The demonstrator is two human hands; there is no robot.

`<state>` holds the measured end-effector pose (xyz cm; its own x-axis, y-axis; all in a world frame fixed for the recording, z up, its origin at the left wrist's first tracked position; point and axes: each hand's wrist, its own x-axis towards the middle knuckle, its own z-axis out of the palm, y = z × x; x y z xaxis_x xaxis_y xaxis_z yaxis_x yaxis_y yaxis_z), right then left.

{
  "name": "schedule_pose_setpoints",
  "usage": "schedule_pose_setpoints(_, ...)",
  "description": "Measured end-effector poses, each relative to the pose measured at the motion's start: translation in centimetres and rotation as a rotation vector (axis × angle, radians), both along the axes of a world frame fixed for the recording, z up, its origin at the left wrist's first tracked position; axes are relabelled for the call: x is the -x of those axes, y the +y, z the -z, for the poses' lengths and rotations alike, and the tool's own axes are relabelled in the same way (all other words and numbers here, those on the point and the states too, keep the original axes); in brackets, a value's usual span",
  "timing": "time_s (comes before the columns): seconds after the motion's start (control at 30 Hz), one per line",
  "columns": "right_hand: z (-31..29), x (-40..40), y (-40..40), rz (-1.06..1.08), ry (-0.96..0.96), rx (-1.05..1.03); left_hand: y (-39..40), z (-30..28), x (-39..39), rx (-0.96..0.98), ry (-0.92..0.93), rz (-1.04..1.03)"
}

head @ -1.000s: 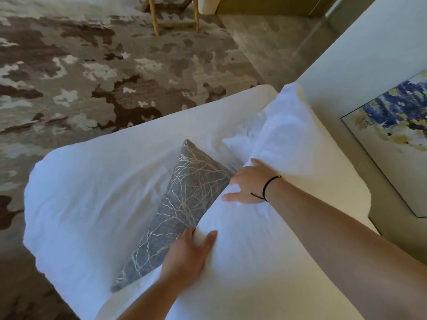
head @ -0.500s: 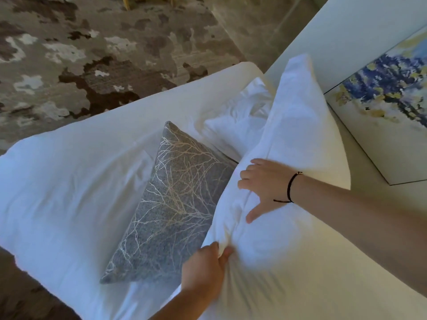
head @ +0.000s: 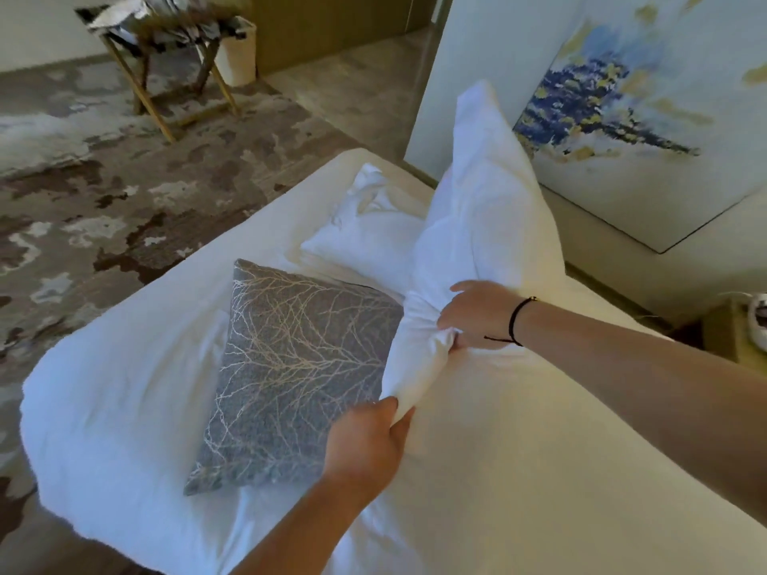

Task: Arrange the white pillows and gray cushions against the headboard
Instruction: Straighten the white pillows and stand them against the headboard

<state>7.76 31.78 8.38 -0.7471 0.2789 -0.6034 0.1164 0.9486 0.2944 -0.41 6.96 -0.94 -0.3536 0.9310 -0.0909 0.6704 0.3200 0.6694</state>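
A large white pillow (head: 489, 209) stands tilted on the bed, its top corner raised toward the wall. My right hand (head: 477, 315), with a black band at the wrist, grips a bunched fold of its near edge. My left hand (head: 367, 444) pinches the same edge lower down. A gray cushion (head: 290, 367) with a pale branch pattern lies flat on the bed just left of the pillow. A second white pillow (head: 365, 238) lies crumpled behind the cushion, partly hidden by the raised pillow.
The white bed (head: 116, 400) fills the lower view. A pale wall panel (head: 685, 280) with a blue and gold painting (head: 631, 118) runs along the right. A wooden folding stand (head: 166, 47) and a white bin (head: 238, 56) stand on the patterned carpet (head: 103, 180) beyond.
Both hands went from resting flat on the white pillow to gripping its near edge. The pillow has risen and bunched up, and the view has tilted upward.
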Motion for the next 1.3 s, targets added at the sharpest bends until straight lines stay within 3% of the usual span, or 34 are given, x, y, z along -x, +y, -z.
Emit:
schedule_pose_setpoints(0.17, -4.4, -10.8, -2.3, 0.192, 0.331, -0.035, -0.1, -4.9, -4.1, -0.053, 0.132, 0.112)
schedule_pose_setpoints(0.4, -9.0, -26.4, -8.9, 0.491, 0.649, 0.026, 1.2, -13.3, -8.8, -0.143, 0.503, 0.311)
schedule_pose_setpoints(0.5, -9.3, -32.1, -12.3, 0.663, 0.782, -0.017, 2.5, -16.7, -11.6, -0.236, 0.667, 0.403)
schedule_pose_setpoints(0.63, -7.0, -38.0, -17.9, 0.963, 0.94, -0.037, 3.8, -18.3, -16.3, -0.265, 0.675, 0.559)
schedule_pose_setpoints(0.77, -0.6, -40.6, -24.9, 1.305, 0.816, 0.053, 3.0, -14.1, -20.3, -0.052, 0.662, 0.732)
schedule_pose_setpoints(0.87, 3.9, -39.3, -30.0, 1.388, 0.755, 0.154, -0.1, -9.1, -22.1, 0.144, 0.605, 0.881)
schedule_pose_setpoints(0.97, 5.0, -37.1, -32.7, 1.333, 0.836, 0.102, -3.2, -5.8, -24.2, 0.112, 0.66, 0.982)
schedule_pose_setpoints(1.1, 4.0, -37.8, -34.5, 1.268, 0.726, 0.078, -4.7, -4.5, -26.2, 0.028, 0.669, 1.009)
schedule_pose_setpoints(1.3, 2.2, -43.9, -36.9, 1.38, 0.619, -0.004, -6.5, -4.3, -26.2, 0.022, 0.706, 0.999)
